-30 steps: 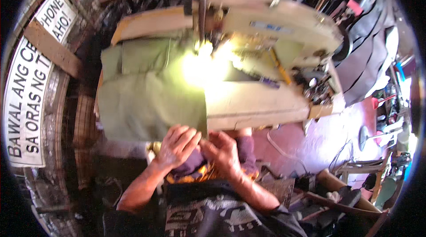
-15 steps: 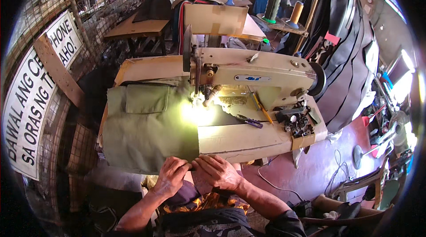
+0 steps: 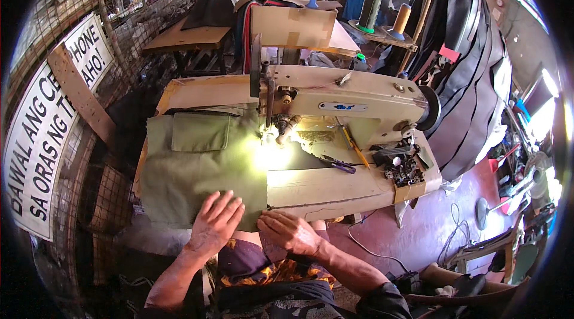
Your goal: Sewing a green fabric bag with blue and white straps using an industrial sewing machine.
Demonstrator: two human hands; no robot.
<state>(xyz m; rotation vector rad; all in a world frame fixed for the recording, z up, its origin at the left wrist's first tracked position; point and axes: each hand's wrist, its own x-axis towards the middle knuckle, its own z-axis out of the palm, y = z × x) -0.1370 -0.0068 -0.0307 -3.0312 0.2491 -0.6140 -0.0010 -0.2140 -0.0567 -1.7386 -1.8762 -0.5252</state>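
An olive-green fabric panel (image 3: 173, 181) with a flap pocket (image 3: 200, 132) lies on the bed of a cream sewing machine (image 3: 359, 89). Its upper right part runs under the machine's brightly lit needle area. My left hand (image 3: 215, 223) rests on the panel near its front edge, fingers stretched out and holding nothing. At the front right corner of the cloth, my right hand (image 3: 290, 232) is closed in a pinch on the fabric edge; its fingertips are partly hidden.
On the machine table lie purple-handled thread snips (image 3: 339, 165), a yellow pencil (image 3: 360, 154) and an open box of small metal parts (image 3: 409, 172). Green (image 3: 369, 13) and orange (image 3: 400, 20) thread cones stand behind. Dark sheets (image 3: 466, 74) hang at right, a wire-mesh wall at left.
My left hand has let go of the fabric's front edge, moved left and flattened onto the panel with fingers spread. The right hand keeps its pinch at the corner.
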